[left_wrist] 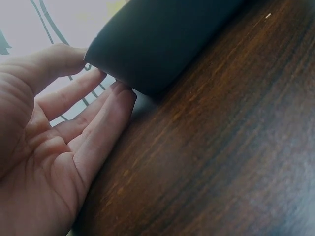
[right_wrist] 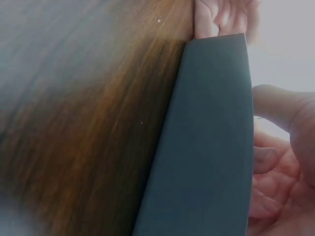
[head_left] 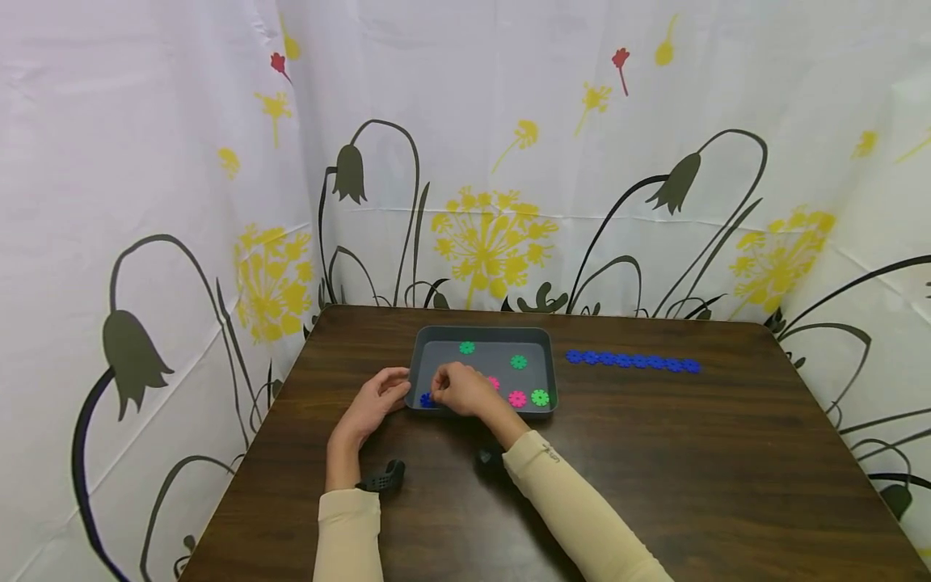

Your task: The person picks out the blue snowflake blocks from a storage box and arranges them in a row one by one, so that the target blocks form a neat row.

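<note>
A dark grey tray (head_left: 480, 330) stands on the table with several flower-shaped discs in it. My left hand (head_left: 371, 406) rests against the tray's left end, its fingers fairly straight. In the left wrist view, the thumb and fingertips touch the outer wall (left_wrist: 152, 46). Over the tray's front left part, my right hand (head_left: 465, 390) reaches in with bent fingers, close beside a blue disc (head_left: 427, 400). The tray's front wall (right_wrist: 206, 137) hides those fingertips in the right wrist view, so any grip there is unclear.
Green discs (head_left: 518, 362), pink discs (head_left: 517, 399) and a light green disc (head_left: 540, 397) lie in the tray. Right of it, a row of several blue discs (head_left: 638, 361) runs along the brown table (head_left: 655, 469). A flowered curtain (head_left: 465, 97) hangs behind.
</note>
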### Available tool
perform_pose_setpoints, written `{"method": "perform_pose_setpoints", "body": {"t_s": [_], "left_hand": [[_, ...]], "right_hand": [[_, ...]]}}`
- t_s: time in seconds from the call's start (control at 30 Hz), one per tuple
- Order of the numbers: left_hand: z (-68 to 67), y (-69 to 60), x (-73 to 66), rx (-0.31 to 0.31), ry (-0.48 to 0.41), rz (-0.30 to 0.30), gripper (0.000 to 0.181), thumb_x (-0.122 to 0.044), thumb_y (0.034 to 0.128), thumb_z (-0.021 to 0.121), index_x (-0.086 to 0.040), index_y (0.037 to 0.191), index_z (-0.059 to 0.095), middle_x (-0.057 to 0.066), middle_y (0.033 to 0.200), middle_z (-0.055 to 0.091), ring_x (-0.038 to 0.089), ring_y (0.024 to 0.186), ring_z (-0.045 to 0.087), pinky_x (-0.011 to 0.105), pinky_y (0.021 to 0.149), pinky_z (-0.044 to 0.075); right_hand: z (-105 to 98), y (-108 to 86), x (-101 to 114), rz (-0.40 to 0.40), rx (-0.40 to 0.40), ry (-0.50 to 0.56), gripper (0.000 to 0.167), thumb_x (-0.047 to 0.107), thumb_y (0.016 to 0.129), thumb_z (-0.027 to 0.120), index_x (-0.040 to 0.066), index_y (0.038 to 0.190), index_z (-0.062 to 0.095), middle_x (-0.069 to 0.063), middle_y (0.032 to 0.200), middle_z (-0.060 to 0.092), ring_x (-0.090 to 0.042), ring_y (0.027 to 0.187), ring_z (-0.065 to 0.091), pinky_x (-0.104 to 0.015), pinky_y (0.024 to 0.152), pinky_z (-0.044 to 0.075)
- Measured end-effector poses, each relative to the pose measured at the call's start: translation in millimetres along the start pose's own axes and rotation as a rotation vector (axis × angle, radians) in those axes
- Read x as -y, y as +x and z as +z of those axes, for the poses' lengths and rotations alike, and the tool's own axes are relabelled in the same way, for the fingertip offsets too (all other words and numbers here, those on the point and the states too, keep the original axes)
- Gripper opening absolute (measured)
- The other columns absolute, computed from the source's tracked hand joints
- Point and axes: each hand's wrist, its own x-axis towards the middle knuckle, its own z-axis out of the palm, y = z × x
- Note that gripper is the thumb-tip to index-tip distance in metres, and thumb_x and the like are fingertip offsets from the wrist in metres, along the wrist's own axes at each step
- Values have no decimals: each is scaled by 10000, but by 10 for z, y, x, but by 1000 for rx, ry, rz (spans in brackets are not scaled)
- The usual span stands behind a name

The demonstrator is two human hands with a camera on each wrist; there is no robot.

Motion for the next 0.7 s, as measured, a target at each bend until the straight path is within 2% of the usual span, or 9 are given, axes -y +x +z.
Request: {"method": "perform_pose_setpoints", "body": {"t_s": [0.17, 0.3, 0.43, 0.7], "left_hand": [[-20, -2, -8, 7, 8, 6, 535, -297, 1140, 568, -11, 1575, 445, 270, 1553, 524, 421, 1452, 523, 584, 1225, 450], [-9, 3, -1, 3, 3, 14, 534, -293, 1137, 577, -6, 1570, 452, 275, 1533, 539, 416, 1430, 540, 574, 1215, 464], [-6, 0, 11, 4, 5, 8, 539, -293, 1134, 582, -7, 1573, 451, 277, 1533, 543, 416, 1427, 547, 567, 1212, 469], [-4, 4, -19, -9, -1, -5, 544, -282, 1127, 598, -8, 1575, 453, 279, 1542, 539, 419, 1423, 551, 564, 1204, 476]], "right_hand": [[-52, -33, -36, -25, -69, 86, 80, 219, 1008, 755, 202, 935, 727, 70, 880, 716, -107, 721, 591, -288, 661, 482], [-83, -87, -85, -9, -97, 115, 80, 265, 1020, 755, 223, 961, 723, 76, 928, 709, -124, 759, 598, -310, 666, 493], [-87, -122, -161, -24, -116, 138, 81, 258, 1019, 758, 220, 954, 729, 73, 944, 716, -119, 808, 605, -318, 717, 507], [-170, -177, -334, -61, -206, 192, 45, 233, 1011, 763, 208, 983, 738, 52, 974, 737, -111, 780, 600, -293, 693, 507]]}}
